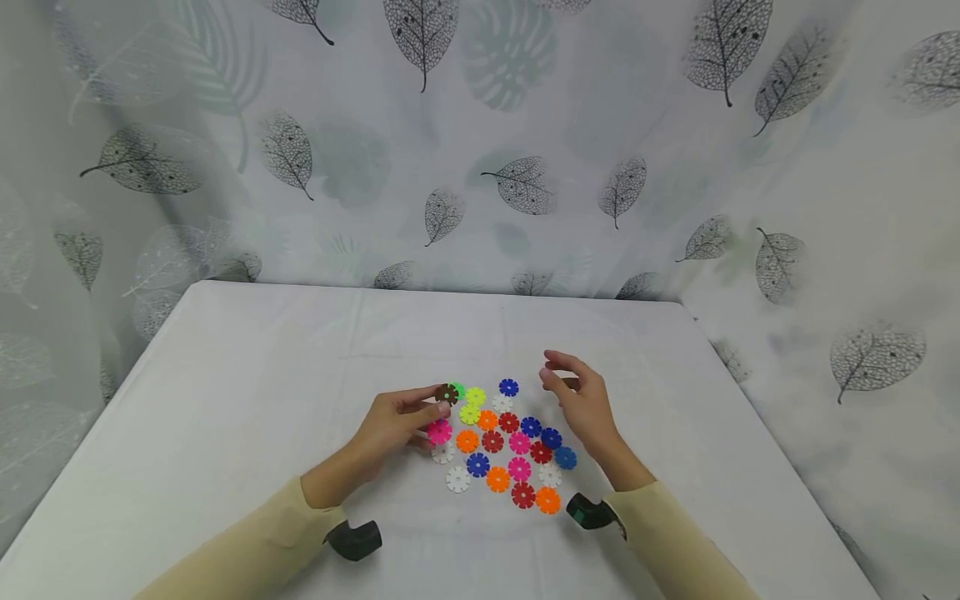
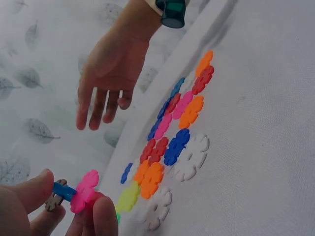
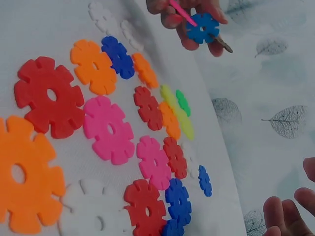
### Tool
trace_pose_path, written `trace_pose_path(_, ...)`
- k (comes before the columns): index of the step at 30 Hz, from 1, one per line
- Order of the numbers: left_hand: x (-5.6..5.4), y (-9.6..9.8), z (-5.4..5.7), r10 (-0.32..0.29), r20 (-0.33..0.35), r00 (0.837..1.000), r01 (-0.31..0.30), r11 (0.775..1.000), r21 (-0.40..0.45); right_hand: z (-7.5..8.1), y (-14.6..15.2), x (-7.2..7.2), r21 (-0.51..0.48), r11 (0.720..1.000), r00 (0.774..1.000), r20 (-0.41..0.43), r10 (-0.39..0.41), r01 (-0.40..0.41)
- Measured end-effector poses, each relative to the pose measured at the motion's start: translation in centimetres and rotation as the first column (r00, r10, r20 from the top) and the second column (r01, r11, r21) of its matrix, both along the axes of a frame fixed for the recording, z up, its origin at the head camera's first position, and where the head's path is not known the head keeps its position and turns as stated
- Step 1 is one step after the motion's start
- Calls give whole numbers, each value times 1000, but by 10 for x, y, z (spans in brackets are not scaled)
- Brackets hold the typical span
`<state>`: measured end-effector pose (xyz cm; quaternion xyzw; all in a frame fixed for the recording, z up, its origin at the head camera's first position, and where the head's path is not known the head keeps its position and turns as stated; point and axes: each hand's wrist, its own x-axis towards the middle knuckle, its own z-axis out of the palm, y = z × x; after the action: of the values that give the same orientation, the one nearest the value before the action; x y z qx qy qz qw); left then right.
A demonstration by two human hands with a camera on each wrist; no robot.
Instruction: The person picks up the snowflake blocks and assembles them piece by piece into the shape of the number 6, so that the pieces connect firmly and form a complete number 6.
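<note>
My left hand (image 1: pixel 393 427) pinches a small joined piece of notched plastic flower discs. In the left wrist view this piece shows a pink disc (image 2: pixel 84 191), a blue disc (image 2: pixel 63 191) and a brown disc (image 2: pixel 53 200) slotted together. The right hand (image 1: pixel 588 408) hovers right of the loose discs, fingers relaxed and holding nothing. Between the hands lie the loose discs, among them a red disc (image 3: pixel 50 96), an orange disc (image 3: pixel 93 67), a yellow disc (image 1: pixel 475 397), a white disc (image 1: pixel 458 479) and a dark blue disc (image 1: pixel 508 387). A green disc (image 3: pixel 183 103) is partly covered by its neighbours.
A white cloth covers the table (image 1: pixel 262 375), and the discs lie flat near its middle. Behind it hangs a pale curtain (image 1: pixel 360 125) with a leaf print. Each wrist carries a dark camera mount (image 1: pixel 356 540) close above the cloth.
</note>
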<state>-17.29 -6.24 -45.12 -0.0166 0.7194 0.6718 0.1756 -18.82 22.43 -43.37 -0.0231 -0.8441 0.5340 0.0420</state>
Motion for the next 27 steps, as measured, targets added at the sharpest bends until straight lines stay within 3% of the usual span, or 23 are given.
trace_pose_path(6, 0, 1, 0, 17, 17, 1000, -17, 1000, 1, -8, 7, -1, 68, 998, 996, 91, 10, -17)
trace_pose_path(16, 2, 4, -1, 29, 5, 1000, -29, 999, -37, -15, 17, 1, 157, 967, 955, 250, 159, -202)
trace_pose_path(20, 5, 5, -1, 53, 2, 999, -53, 997, -64, -16, 16, 4, 203, 936, 934, 277, 227, -288)
trace_pose_path(27, 5, 9, -2, 59, 10, 998, -58, 996, -66, -14, 7, 9, 358, 851, 909, 308, 281, -384)
